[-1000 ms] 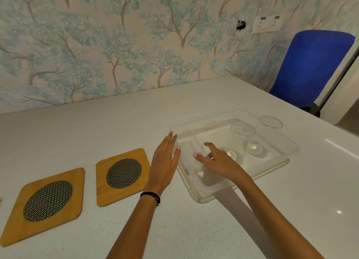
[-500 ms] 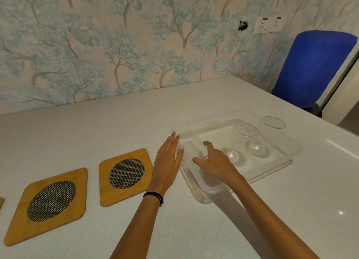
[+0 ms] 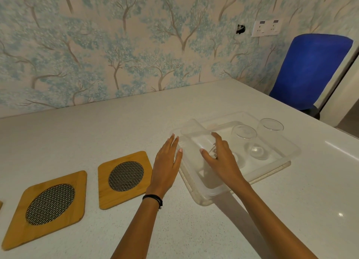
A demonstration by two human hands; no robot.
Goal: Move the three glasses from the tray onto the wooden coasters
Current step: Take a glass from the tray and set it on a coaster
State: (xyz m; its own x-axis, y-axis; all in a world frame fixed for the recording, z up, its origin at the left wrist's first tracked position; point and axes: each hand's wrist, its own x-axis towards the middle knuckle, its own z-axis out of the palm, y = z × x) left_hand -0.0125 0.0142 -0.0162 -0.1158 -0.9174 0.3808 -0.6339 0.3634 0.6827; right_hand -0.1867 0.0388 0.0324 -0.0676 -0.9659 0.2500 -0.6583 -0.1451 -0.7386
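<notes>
A clear plastic tray (image 3: 275, 167) sits on the white table with three clear glasses in it. My right hand (image 3: 221, 159) is inside the tray, thumb and fingers wrapped around the lower part of the nearest glass (image 3: 194, 132), which leans away to the left. The middle glass (image 3: 243, 136) and the far glass (image 3: 272, 126) stand upright further right. My left hand (image 3: 167, 165) lies flat on the table with its fingertips against the tray's left rim. Two wooden coasters (image 3: 125, 176) (image 3: 50, 204) with mesh centres lie to the left; a third coaster (image 3: 0, 205) shows as a sliver at the frame edge.
The white table (image 3: 116, 126) runs back to a wallpapered wall. A blue chair (image 3: 310, 70) stands past the table's far right corner. The table's right edge (image 3: 345, 136) lies close behind the tray.
My right hand has slid further round the nearest glass and closed on it. My left hand has stayed against the tray's left rim.
</notes>
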